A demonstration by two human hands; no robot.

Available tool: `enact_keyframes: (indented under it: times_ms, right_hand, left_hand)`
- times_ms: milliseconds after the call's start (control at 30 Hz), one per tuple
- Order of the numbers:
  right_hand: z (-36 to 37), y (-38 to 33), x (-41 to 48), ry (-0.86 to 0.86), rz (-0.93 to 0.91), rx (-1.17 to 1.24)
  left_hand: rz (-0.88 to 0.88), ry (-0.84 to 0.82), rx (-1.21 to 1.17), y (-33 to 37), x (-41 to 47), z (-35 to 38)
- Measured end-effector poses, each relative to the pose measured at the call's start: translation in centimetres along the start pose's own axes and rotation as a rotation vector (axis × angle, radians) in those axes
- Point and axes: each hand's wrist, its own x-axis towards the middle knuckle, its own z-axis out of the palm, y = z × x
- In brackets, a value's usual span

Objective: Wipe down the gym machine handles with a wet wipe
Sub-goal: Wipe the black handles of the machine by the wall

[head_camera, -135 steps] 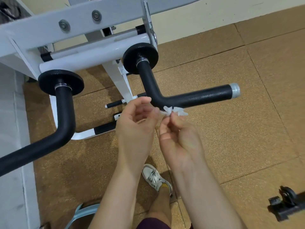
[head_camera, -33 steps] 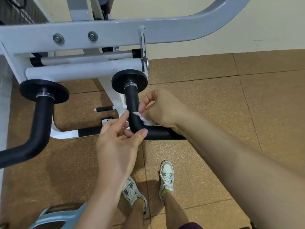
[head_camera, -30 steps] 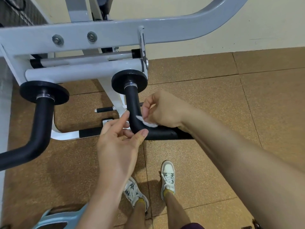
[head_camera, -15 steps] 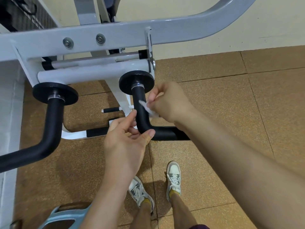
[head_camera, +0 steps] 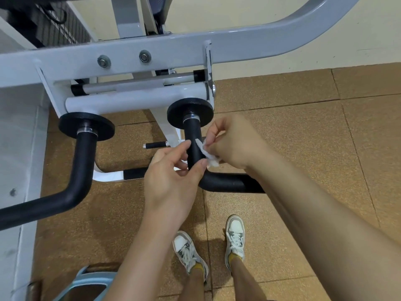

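The wet wipe [head_camera: 207,154] is a small crumpled wad pressed against the right side of the right handle [head_camera: 193,146], on its straight stretch between the black collar [head_camera: 190,112] and the bend. The right hand [head_camera: 234,144] pinches it in its fingers [head_camera: 211,135], so the bar lies just left of them, its long axis running away from the person. The coming stroke, I judge, must follow that axis, up to the collar or down round the bend. The left hand [head_camera: 173,177] brackets the same bar from the opposite side, forefinger beyond, thumb across the front. Whether it clamps the bar I cannot tell. The left handle [head_camera: 84,161] lies well apart from both hands.
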Motion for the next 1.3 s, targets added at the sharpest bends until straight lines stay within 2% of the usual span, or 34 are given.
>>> enact_keyframes:
  times_ms: [233, 333, 433, 500, 567, 700, 800, 933, 1000, 1067, 1167, 1233, 1300]
  right_hand:
    - [1.9, -0.5, 2.0, 0.264, 0.196, 0.493]
    - [2.1, -0.6, 1.9, 0.248, 0.268, 0.714]
    - [1.7, -0.5, 1.4, 0.176, 0.236, 0.751]
    - [1.7, -0.6, 1.2, 0.179, 0.164, 0.666]
    - [2.1, -0.9, 1.0, 0.279, 0.068, 0.43]
    - [3.1, -1.6, 1.2, 0.45, -0.198, -0.073]
    - [4.4, -1.4, 1.4, 0.549, -0.444, -0.386]
    - [5.1, -1.6, 0.9, 0.408, -0.599, -0.513]
    - [4.0, -1.1, 0.8, 0.431, -0.547, -0.455]
    - [2.8, -0.7, 1.0, 0.482, -0.376, -0.323]
    - [2.0, -0.8, 1.4, 0.453, -0.179, -0.2]
    - [2.0, -0.6, 1.8, 0.401, -0.098, -0.165]
    - [2.1, -0.2, 1.6, 0.277, 0.038, 0.044]
  left_hand:
    - [0.103, -0.002, 0.147, 0.7, 2.1, 0.6]
    - [0.131, 0.014, 0.187, 0.9, 3.2, 0.7]
    - [0.142, 0.043, 0.184, 1.1, 4.1, 1.0]
    - [0.134, 0.069, 0.181, 1.1, 4.6, 1.0]
    - [0.096, 0.089, 0.121, 1.1, 4.9, 0.9]
    - [-0.084, 0.068, -0.231, 1.1, 5.4, 0.1]
    - [-0.115, 0.069, -0.274, 0.6, 5.9, -0.1]
    - [-0.101, 0.122, -0.345, 0.1, 6.0, -0.4]
    - [0.012, 0.106, -0.204, 0.3, 5.8, -0.1]
    - [0.201, 0.101, 0.06, 0.6, 5.7, 0.2]
    - [0.435, 0.12, 0.463, 1.6, 6.2, 0.3]
    - [0.488, 0.085, 0.746, 2.2, 6.6, 0.1]
    - [0.5, 0.026, 0.914, 2.7, 6.4, 0.5]
